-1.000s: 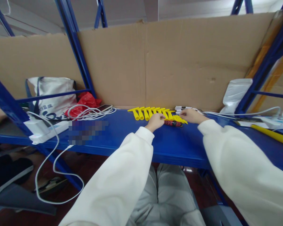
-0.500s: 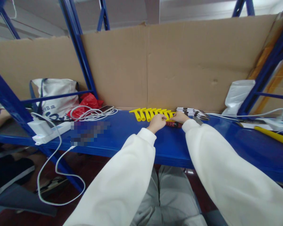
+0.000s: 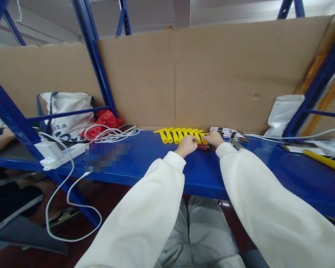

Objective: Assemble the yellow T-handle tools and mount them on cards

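Several yellow T-shaped plastic pieces with tubular ends (image 3: 169, 137) lie in a row along the back of the blue shelf. My left hand (image 3: 187, 146), fingers bent and pinched together, is at the right part of this row. Beside it my right hand (image 3: 213, 139) is also closed in a pinch, its fingertips almost meeting the left ones. Something small and yellow shows between them, but what each hand holds is too small to make out. Just below the fingers lies a dark red and black item (image 3: 206, 147). A stack of white and black pieces (image 3: 226, 133) sits right behind my right hand.
A white cable coil (image 3: 108, 134), a red plastic bag (image 3: 104, 120) and a cloth bag (image 3: 69, 111) stand left. A power strip (image 3: 61, 154) lies nearer. Cardboard (image 3: 212, 74) closes off the back. At right are a white pouch (image 3: 284, 115) and a yellow bar (image 3: 324, 160).
My right hand has shifted slightly left and up, closer to my left hand. My left hand has barely moved. The view has shifted a little.
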The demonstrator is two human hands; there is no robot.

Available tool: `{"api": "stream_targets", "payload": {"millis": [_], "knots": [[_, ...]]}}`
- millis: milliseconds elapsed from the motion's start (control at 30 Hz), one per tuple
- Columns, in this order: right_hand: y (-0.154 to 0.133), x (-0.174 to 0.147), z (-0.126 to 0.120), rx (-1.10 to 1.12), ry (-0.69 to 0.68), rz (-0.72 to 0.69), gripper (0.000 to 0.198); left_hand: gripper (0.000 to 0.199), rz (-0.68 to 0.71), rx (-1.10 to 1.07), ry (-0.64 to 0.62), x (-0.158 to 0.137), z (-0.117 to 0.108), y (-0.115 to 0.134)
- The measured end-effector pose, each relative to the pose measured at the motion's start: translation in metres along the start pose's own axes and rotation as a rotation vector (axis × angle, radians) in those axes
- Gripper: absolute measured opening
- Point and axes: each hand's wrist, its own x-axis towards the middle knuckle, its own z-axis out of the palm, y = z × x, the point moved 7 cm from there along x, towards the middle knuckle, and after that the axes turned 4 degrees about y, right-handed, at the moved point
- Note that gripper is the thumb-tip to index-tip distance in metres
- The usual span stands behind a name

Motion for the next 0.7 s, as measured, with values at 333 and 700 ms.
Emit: {"api": "stream_targets", "payload": {"millis": [333,700], "knots": [[0.012,-0.01,0.012,0.834,-0.181,0.389,0.018,0.033,-0.007,0.001,0.006,0.001,0.001,-0.002],[0.002,-0.027,-0.01,1.018,-0.285,0.479,0.016,0.035,-0.002,-0.004,0.015,0.001,0.001,-0.002]]}}
